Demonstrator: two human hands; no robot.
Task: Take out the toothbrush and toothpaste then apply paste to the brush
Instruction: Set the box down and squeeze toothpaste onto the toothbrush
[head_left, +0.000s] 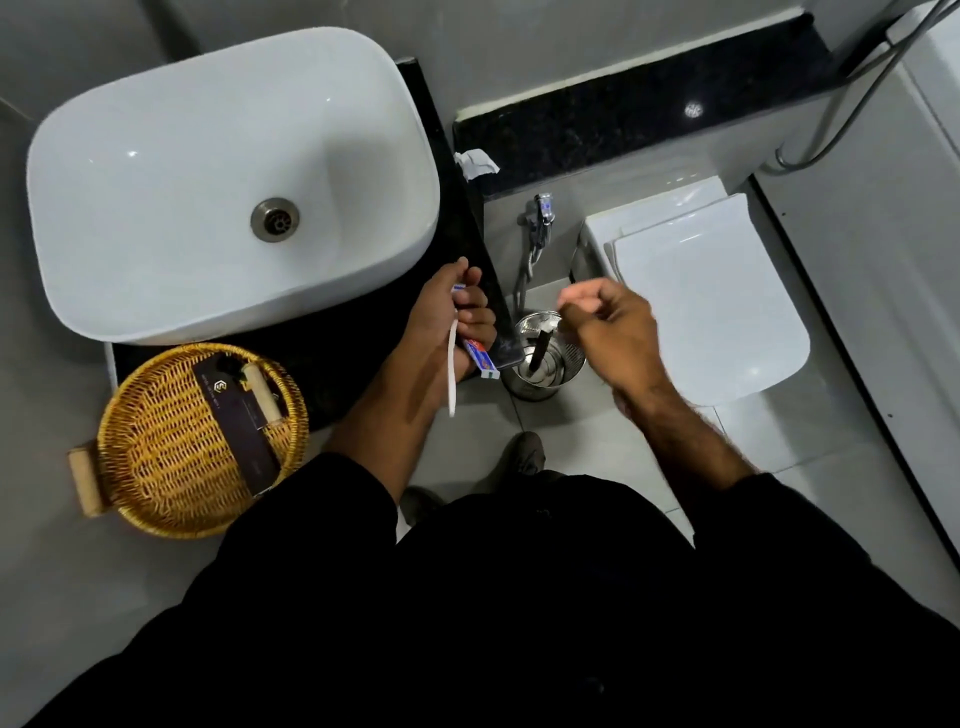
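My left hand (441, 317) is at the front right corner of the black counter (343, 364). It grips both a white toothbrush (452, 376) and a small blue and red toothpaste tube (480, 358). The brush handle hangs down towards me; its head is hidden in my fist. The tube's flat end sticks out to the right, and its cap end is hidden. My right hand (613, 332) hovers to the right, above a steel bin, with its fingers curled and pinched together. I cannot tell whether anything small is held between the fingertips.
A white basin (156, 156) fills the counter's left. A wicker basket (171, 467) with dark packets (239, 421) sits at the front left. An open steel bin (540, 384) stands on the floor beside a closed white toilet (727, 291). A spray hose (540, 223) hangs on the wall.
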